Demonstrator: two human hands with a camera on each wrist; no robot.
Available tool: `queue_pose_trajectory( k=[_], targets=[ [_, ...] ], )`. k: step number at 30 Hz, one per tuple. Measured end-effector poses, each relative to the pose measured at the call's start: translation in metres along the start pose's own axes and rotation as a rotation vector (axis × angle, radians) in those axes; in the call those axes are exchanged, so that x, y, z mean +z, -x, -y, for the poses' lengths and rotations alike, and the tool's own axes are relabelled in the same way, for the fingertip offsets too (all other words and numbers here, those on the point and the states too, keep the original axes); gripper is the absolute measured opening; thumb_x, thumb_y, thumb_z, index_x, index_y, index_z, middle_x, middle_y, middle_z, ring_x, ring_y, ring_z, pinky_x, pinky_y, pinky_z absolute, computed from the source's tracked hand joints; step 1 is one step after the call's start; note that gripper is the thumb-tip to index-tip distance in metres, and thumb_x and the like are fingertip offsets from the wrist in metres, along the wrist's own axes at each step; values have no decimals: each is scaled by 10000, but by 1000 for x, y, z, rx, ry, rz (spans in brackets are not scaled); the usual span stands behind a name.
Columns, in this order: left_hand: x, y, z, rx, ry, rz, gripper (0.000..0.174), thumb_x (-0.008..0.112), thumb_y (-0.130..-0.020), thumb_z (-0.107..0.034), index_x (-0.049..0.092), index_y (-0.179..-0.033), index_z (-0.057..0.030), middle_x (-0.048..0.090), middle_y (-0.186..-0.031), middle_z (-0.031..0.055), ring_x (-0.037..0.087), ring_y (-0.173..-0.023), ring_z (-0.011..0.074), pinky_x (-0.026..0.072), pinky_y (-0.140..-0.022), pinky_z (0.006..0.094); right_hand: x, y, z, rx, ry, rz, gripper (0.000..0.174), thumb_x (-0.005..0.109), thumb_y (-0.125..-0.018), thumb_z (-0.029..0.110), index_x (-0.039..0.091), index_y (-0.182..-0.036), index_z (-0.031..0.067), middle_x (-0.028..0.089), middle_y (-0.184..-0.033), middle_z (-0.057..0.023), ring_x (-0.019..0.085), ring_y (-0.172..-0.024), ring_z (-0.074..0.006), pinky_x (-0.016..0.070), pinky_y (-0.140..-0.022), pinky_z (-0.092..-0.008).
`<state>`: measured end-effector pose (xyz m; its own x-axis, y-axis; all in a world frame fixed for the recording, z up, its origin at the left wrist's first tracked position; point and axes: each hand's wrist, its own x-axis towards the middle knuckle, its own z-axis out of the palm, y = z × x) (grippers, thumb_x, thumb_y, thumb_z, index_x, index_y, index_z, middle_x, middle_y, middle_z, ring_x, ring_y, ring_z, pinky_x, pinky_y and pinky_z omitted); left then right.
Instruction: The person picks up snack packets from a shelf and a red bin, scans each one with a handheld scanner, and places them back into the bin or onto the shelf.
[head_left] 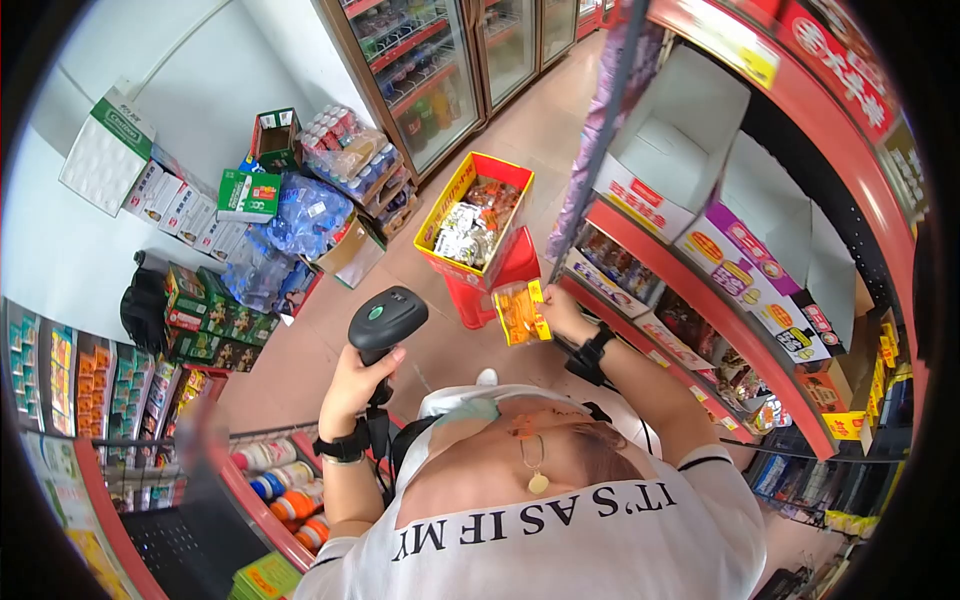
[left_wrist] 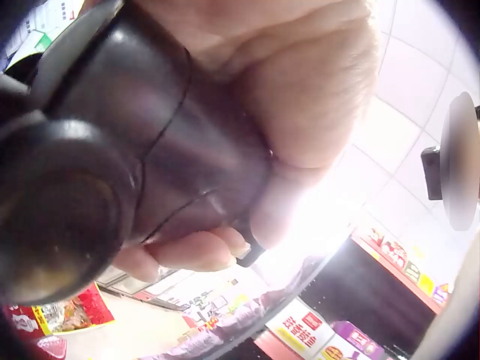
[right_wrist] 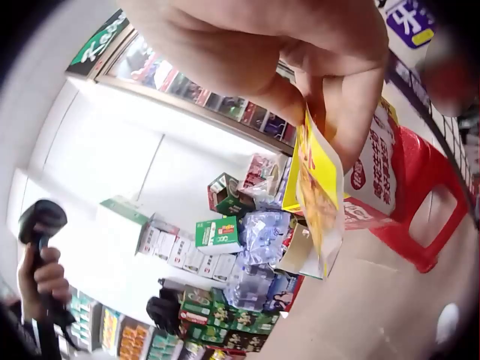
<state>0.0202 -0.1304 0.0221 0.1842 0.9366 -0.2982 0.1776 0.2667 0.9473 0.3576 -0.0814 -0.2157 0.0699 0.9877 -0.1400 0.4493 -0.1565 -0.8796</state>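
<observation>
In the head view my left hand grips the handle of a black handheld barcode scanner, its head tilted upward. The left wrist view shows the scanner large and close, fingers wrapped around its grip. My right hand pinches a yellow-edged snack packet with orange contents by its edge. Seen from the right wrist, the packet hangs nearly edge-on between thumb and fingers. Just beyond it stands a yellow-and-red carton of silver and reddish packets, set on a red plastic stool.
Shelves with display boxes line the right side. Glass-door drink coolers stand at the back. Shrink-wrapped bottles and cartons are stacked along the left wall. Bottles fill a shelf near my left elbow.
</observation>
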Motion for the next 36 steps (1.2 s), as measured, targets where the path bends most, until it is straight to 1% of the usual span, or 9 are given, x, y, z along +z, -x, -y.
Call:
queue_pose_trajectory(
  k=[2, 5, 13, 17, 23, 25, 27, 31, 36],
  targets=[
    [-27, -2, 5, 1, 6, -6, 219, 690, -796, -142, 570, -940, -29, 545, -694, -6, 517, -590, 86, 415, -527, 235, 24, -45, -1, 288, -317, 52, 60, 569, -822, 42, 510, -815, 31, 581, -742, -79, 601, -653, -180, 469, -478, -352],
    [-54, 1, 6, 6, 63, -92, 222, 701, -788, -149, 578, -929, -31, 550, -693, -5, 517, -586, 83, 410, -523, 228, 32, -78, 65, 479, -541, -30, 61, 513, -863, 44, 519, -920, 26, 601, -847, -102, 649, -742, -236, 561, -552, -397],
    [-103, 22, 30, -39, 137, -228, 197, 673, -800, -109, 571, -942, -16, 566, -744, 8, 532, -579, 92, 432, -529, 233, 69, -216, 27, 514, -541, -283, 221, 472, -842, 2, 531, -1047, -55, 598, -984, -205, 635, -824, -377, 556, -585, -478],
    [-110, 30, 29, -87, 124, -237, 177, 661, -804, -88, 570, -936, -14, 565, -729, 9, 533, -573, 94, 434, -523, 231, 71, -228, 28, 576, -608, -201, 214, 498, -831, 99, 587, -1021, 54, 626, -955, -127, 616, -871, -313, 521, -695, -488],
    [-108, 17, 30, -93, 103, -188, 168, 660, -803, -78, 579, -936, -15, 569, -732, 8, 537, -590, 93, 435, -532, 229, 61, -179, -4, 627, -569, -14, 269, 593, -819, 321, 601, -992, 116, 628, -894, -51, 580, -851, -235, 495, -722, -444],
    [-101, 4, 24, -91, 87, -133, 173, 662, -803, -80, 580, -941, -16, 570, -733, 7, 538, -596, 92, 436, -535, 230, 48, -136, -44, 313, -797, 359, 249, 588, -823, 250, 574, -1014, 90, 606, -899, -50, 579, -838, -214, 498, -711, -450],
    [-88, -12, 13, -73, 42, -10, 193, 669, -800, -81, 580, -958, -18, 571, -735, 5, 539, -604, 89, 439, -541, 233, 36, -83, 13, 543, -473, 277, 199, 637, -789, 159, 571, -960, 78, 589, -857, -47, 584, -790, -196, 512, -682, -382],
    [-53, -47, -2, -46, -15, 184, 199, 679, -792, -77, 583, -955, -15, 572, -738, 6, 533, -595, 86, 443, -531, 233, -2, -7, 2, 303, -246, 273, 170, 595, -827, 127, 595, -956, 17, 604, -860, -44, 589, -765, -131, 506, -636, -310],
    [21, -82, -20, 56, -99, 527, 192, 681, -793, -78, 592, -950, -13, 578, -741, 9, 534, -588, 87, 448, -532, 230, -89, 87, 36, 146, -129, -53, 156, 573, -845, 88, 583, -971, -4, 618, -850, -59, 596, -796, -130, 495, -685, -289]
  ],
)
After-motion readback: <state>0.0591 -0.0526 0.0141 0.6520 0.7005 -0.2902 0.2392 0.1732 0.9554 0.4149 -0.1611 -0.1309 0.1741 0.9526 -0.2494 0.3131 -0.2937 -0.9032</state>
